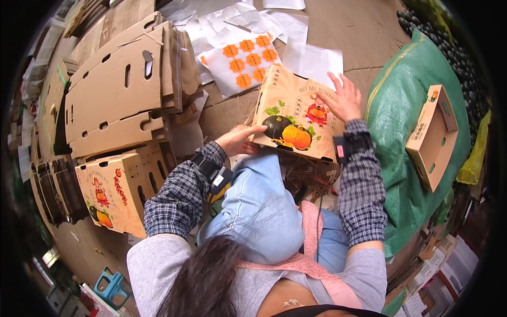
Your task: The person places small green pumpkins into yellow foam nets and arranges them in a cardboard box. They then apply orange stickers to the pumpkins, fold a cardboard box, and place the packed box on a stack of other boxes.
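Observation:
A printed cardboard box [279,95] with pictures of a dark green and an orange pumpkin lies tilted before my knees. My left hand [242,140] grips its lower left edge, thumb on the printed top and fingers curled at the side. Over the upper right part of that box my right hand [344,97] is spread, fingers apart; whether its fingertips touch the surface I cannot tell. Just beyond the box, a white sheet of orange scalloped stickers [253,59] lies on the floor.
Flattened cardboard boxes [115,83] are stacked at left, with another printed box [115,194] below them. On the right, a green woven sack [400,115] carries an open cardboard tray [431,138]. White backing sheets [313,59] litter the floor ahead. A blue plastic stool [112,288] stands lower left.

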Demonstrator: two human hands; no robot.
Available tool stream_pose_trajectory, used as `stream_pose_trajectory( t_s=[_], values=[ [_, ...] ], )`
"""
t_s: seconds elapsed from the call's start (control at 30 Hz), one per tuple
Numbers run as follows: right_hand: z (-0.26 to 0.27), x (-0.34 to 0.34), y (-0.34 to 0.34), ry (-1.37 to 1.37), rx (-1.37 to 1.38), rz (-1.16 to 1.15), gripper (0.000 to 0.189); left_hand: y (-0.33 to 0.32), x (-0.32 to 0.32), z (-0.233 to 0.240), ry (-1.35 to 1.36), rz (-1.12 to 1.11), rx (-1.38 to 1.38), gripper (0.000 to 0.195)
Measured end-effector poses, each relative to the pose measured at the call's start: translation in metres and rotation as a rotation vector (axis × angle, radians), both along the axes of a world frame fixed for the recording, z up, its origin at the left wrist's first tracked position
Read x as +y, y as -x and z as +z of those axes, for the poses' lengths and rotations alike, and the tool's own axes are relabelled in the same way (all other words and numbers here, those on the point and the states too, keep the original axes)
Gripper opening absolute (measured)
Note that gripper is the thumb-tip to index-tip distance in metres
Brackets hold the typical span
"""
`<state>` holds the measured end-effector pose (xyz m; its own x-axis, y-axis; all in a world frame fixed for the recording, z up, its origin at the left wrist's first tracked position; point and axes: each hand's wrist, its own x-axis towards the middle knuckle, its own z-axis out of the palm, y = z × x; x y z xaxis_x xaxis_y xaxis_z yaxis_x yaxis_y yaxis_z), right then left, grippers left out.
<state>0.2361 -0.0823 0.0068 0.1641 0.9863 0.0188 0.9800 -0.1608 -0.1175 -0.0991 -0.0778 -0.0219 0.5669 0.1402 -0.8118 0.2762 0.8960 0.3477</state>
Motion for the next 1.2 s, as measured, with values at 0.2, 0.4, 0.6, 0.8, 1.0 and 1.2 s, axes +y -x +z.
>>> stream_pose_trajectory(
  t_s=[0.2, 0.4, 0.6, 0.8, 1.0, 1.2],
  values=[
    [-0.028, 0.023, 0.055, 0.186, 0.240, -0.095, 0.077, -0.018, -0.030, -0.006, -0.163, 0.194, 0.039, 0.049],
    [-0.045, 0.008, 0.039, 0.035, 0.193, -0.010, 0.084, -0.013, -0.008, -0.036, -0.290, -0.102, 0.058, 0.055],
    [-0.033, -0.073, -0.011, 0.093, 0.035, -0.532, 0.065, 0.002, 0.002, -0.068, -0.498, -0.305, 0.060, 0.070],
    [-0.105, -0.093, -0.056, 0.133, 0.699, -0.747, 0.084, -0.002, 0.003, -0.089, -0.555, -0.240, 0.113, 0.063],
    [-0.105, -0.111, -0.074, -0.027, 1.123, -0.782, 0.076, -0.014, 0.000, -0.039, -0.945, -0.098, 0.060, 0.073],
    [-0.007, -0.097, -0.065, -0.164, 1.125, -0.617, 0.068, 0.040, -0.012, 0.114, -1.310, -0.230, 0.090, 0.075]
  ],
)
